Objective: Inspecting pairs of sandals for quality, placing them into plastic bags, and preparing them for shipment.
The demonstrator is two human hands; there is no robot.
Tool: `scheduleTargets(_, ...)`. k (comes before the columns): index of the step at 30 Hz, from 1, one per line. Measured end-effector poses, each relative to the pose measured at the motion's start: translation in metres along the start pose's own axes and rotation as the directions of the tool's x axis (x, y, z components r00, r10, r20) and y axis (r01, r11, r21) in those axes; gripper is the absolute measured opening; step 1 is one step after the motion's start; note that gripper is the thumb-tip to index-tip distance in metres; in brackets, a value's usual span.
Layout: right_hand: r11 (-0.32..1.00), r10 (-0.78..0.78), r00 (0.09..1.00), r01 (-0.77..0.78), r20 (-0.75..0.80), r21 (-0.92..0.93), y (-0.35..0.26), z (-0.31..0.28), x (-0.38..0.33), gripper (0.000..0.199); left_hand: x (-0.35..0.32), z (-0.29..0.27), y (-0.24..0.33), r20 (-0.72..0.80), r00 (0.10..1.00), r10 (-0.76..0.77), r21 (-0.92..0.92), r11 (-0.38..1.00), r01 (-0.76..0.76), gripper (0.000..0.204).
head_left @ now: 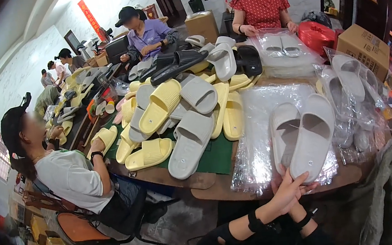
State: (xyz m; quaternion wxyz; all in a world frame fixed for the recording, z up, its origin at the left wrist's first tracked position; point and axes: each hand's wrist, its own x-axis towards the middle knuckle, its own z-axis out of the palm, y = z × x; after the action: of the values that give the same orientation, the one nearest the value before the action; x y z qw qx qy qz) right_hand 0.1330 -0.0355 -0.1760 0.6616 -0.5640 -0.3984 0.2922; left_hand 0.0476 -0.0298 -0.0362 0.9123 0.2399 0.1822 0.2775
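A pair of light grey slippers stands upright in front of me, heels down, over a stack of clear plastic bags (252, 139). My left hand (290, 192) is closed around the heel of the nearer slipper (314, 138), thumb and fingers on its sole. Behind it, my right hand (294, 207) is mostly covered by the left; fingers show at the heel of the other slipper (284, 129), which it seems to grip. Left of the bags lies a heap of yellow slippers (160, 106) and grey slippers (190, 143) on a green cloth (217, 162).
Bagged grey slippers (349, 79) lie at the right, beside a cardboard box (363, 49). Across the table, a person in red (260, 9) handles a bagged pair. A person in purple (146, 43) works further left, and a seated person in white (69, 174) holds a yellow slipper.
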Motion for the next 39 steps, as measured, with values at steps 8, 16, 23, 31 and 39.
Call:
scheduleTargets(8, 0.423, -0.2, 0.937, 0.345, 0.285, -0.838, -0.058, 0.032, -0.025, 0.069, 0.027, -0.016, -0.03, -0.076, 0.992, 0.102, -0.221, 0.968, -0.116, 0.052)
scheduleTargets(16, 0.773, -0.103, 0.913, 0.323, 0.394, -0.546, -0.037, 0.029, -0.03, 0.073, 0.044, -0.013, -0.028, -0.044, 0.995, -0.093, -0.178, 0.981, 0.083, 0.046)
scheduleTargets(23, 0.648, -0.234, 0.93, 0.367, 0.284, -0.668, -0.063, 0.027, -0.026, 0.072, 0.035, -0.008, -0.008, 0.154, 0.873, -0.464, -0.113, 0.869, 0.482, 0.056)
scheduleTargets(31, 0.866, -0.073, 0.943, 0.222, 0.326, -0.449, -0.012, 0.003, -0.02, 0.075, -0.006, 0.001, 0.051, 0.238, 0.968, 0.082, 0.635, 0.741, -0.218, 0.032)
scheduleTargets(39, 0.984, 0.084, 0.996, -0.087, -0.022, -0.154, -0.12, 0.013, -0.022, 0.076, -0.005, -0.066, 0.069, 0.261, 0.899, 0.351, 0.669, -0.737, 0.093, 0.035)
